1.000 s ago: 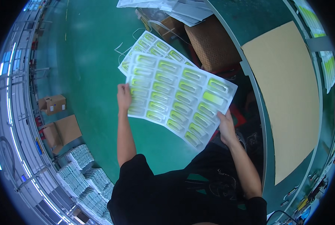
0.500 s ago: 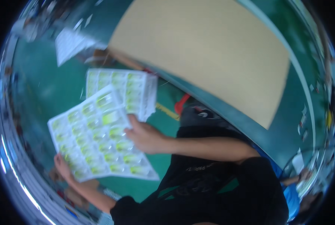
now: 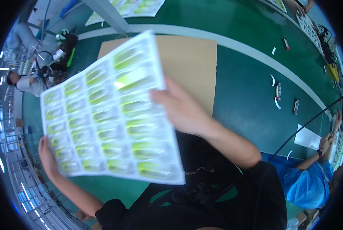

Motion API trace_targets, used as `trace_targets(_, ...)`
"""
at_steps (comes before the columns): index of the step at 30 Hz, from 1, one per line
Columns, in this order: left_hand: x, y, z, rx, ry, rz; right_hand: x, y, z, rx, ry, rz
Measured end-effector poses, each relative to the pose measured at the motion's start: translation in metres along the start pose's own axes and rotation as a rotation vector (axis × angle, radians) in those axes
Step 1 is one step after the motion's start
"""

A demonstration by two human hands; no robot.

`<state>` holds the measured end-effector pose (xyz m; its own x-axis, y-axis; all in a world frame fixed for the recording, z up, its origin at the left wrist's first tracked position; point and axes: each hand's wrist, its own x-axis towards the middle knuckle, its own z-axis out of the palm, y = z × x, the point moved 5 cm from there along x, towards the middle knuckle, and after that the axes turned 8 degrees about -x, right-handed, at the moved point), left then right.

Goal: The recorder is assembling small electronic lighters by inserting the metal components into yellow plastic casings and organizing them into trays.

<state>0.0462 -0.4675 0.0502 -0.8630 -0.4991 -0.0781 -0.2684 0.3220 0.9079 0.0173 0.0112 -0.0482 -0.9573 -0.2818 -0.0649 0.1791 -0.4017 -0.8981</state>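
Observation:
Both my hands hold up a white plastic blister tray (image 3: 110, 100) with rows of clear pockets. Yellow-green pieces show through the pockets, but their kind cannot be made out. My left hand (image 3: 48, 159) grips the tray's left edge near its lower corner. On the opposite edge my right hand (image 3: 185, 105) pinches it, thumb on the front and fingers behind, partly hidden. The tray is tilted, held in front of a flat brown cardboard sheet (image 3: 196, 71) on the green table (image 3: 240, 99), covering part of the cardboard.
More trays with yellow-green pieces (image 3: 140, 8) lie beyond a grey metal post (image 3: 109, 15). Small cutter-like tools (image 3: 278, 91) and curved white scraps lie on the right of the table. A co-worker in blue (image 3: 305, 182) is at the right; another person (image 3: 27, 83) is far left.
My view has swung from the floor side to the table. The held tray has risen and come closer, now before the cardboard. The other tray stack has left view.

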Motion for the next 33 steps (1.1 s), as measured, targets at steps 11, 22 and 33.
trace_targets(11, 0.011, 0.063, 0.316, -0.1, -0.485, 0.137, -0.122, -0.096, -0.196, -0.161, 0.707, -0.03)
trace_targets(22, 0.03, 0.053, 0.313, 0.01, -0.562, 0.092, -0.145, -0.107, -0.192, -1.326, 0.979, -0.009)
trace_targets(33, 0.028, 0.041, 0.319, 0.158, -0.575, 0.193, -0.125, -0.15, -0.252, -1.51, 1.069, 0.222)
